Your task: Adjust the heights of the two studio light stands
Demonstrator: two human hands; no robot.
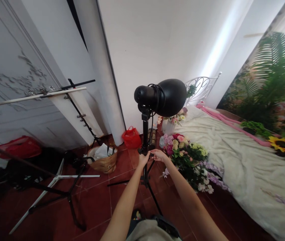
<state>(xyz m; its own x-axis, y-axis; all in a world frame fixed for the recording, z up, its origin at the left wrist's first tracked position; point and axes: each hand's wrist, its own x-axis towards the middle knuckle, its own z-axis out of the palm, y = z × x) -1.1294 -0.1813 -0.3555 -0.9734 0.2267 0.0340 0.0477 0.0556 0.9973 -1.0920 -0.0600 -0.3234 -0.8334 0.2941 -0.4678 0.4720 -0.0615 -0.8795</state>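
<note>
A black studio lamp (171, 97), with its cable wound around the neck, sits on top of a black light stand (145, 134) in front of me. My left hand (144, 158) is wrapped around the stand's pole just under its collar. Close by on the right, my right hand (158, 155) has its fingers pinched together beside the collar; whatever they grip is too small to make out. Below, the stand's legs (153, 199) spread over the red tiled floor.
Artificial flowers (180, 147) stand close on the right, beside a bed with a cream blanket (243, 167). A wicker basket (104, 160) and a red bag (131, 138) are on the floor ahead. More stands with white legs (54, 180) crowd the left.
</note>
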